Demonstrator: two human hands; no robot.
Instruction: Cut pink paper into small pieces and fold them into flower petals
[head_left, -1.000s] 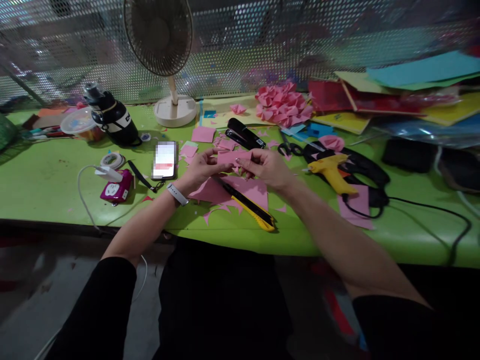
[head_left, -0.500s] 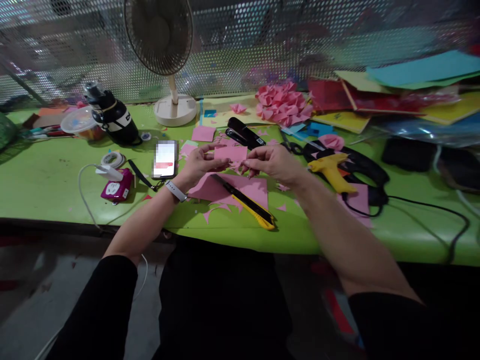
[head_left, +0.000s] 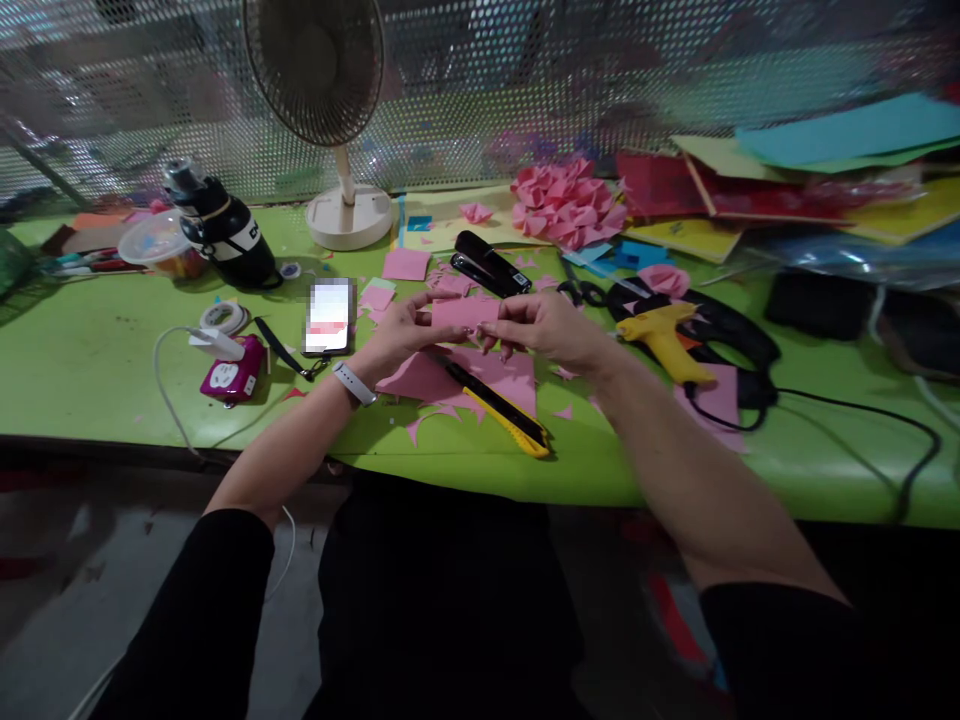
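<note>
Pink paper (head_left: 465, 313) pinched by left hand (head_left: 399, 328) and right hand (head_left: 551, 325); cutter (head_left: 500, 406) laid on near side, stapler (head_left: 490, 264) left on far side.

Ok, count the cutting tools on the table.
2: a yellow-and-black box cutter, lying partly on a pink sheet, and dark scissors, beyond the right hand, between the stapler and glue gun. Others may be hidden.

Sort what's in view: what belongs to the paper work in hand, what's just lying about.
Likely the job's:
held pink paper piece
pink sheet
snap-off utility knife
pink folded-paper cluster

Seemingly just lying about:
desk fan
black bottle
white charger plug
</note>
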